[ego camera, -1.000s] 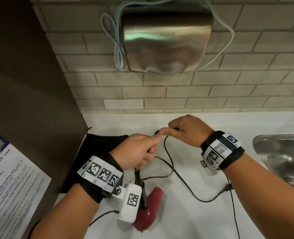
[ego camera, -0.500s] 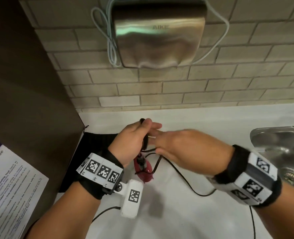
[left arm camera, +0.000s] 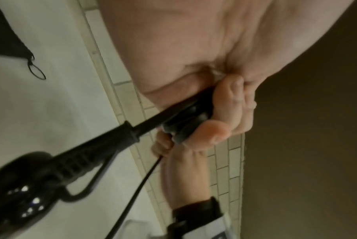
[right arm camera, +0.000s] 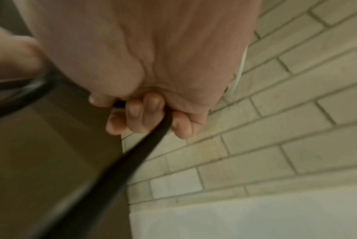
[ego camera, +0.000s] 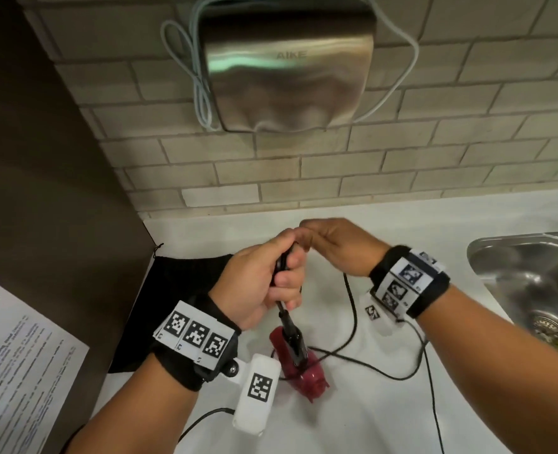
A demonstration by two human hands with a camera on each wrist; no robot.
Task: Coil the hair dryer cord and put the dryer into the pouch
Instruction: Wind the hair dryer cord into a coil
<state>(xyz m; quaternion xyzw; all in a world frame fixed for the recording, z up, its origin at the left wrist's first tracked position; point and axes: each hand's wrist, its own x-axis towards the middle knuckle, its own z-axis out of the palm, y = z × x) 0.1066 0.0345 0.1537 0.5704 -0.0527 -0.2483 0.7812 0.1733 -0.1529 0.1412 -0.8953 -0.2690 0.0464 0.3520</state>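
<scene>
A small red hair dryer (ego camera: 303, 371) hangs nose-down by its black handle (ego camera: 292, 335) just over the white counter. My left hand (ego camera: 271, 283) grips several loops of the black cord (left arm camera: 186, 122) bunched above the handle. My right hand (ego camera: 330, 244) meets it from the right, fingers curled round the cord (right arm camera: 153, 137). The loose cord (ego camera: 352, 319) trails down over the counter to the right. The black pouch (ego camera: 179, 290) lies flat on the counter behind my left wrist, its drawstring loop (left arm camera: 36, 72) showing in the left wrist view.
A steel sink (ego camera: 533, 283) sits at the right of the counter (ego camera: 402, 224). A steel hand dryer (ego camera: 287, 70) hangs on the tiled wall above. A dark panel (ego camera: 42, 191) with a printed notice (ego camera: 15, 371) stands at the left.
The right hand swung out and came back to the left hand's top, laying more cord there. The dryer has lifted and now hangs below the left hand.
</scene>
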